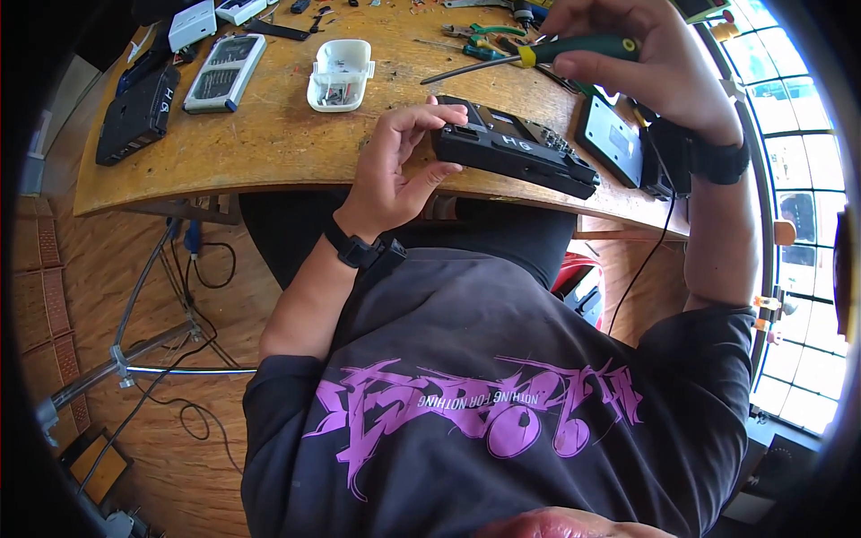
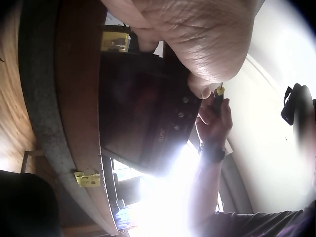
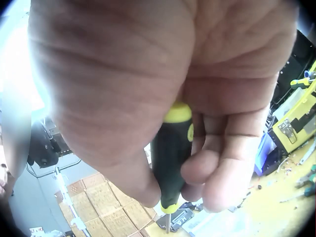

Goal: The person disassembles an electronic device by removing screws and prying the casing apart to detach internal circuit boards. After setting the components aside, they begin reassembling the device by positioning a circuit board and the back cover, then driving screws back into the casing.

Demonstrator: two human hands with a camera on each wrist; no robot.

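Observation:
A black device (image 1: 516, 154) marked "HG" is tilted at the table's front edge, its left end gripped by my left hand (image 1: 390, 170). In the left wrist view, that hand (image 2: 197, 34) is over the dark body of the device (image 2: 143, 98). My right hand (image 1: 664, 76) holds a green and yellow screwdriver (image 1: 574, 49) above the device, its shaft pointing left, with the tip apart from the device. The right wrist view shows fingers and thumb around the screwdriver handle (image 3: 173, 153).
An opened white box (image 1: 341, 76) with small parts stands behind the left hand. To its left are a bit set (image 1: 224, 73) and another black device (image 1: 139, 117). Pliers (image 1: 484, 34) lie at the back; a flat grey-topped unit (image 1: 612, 139) is at the right.

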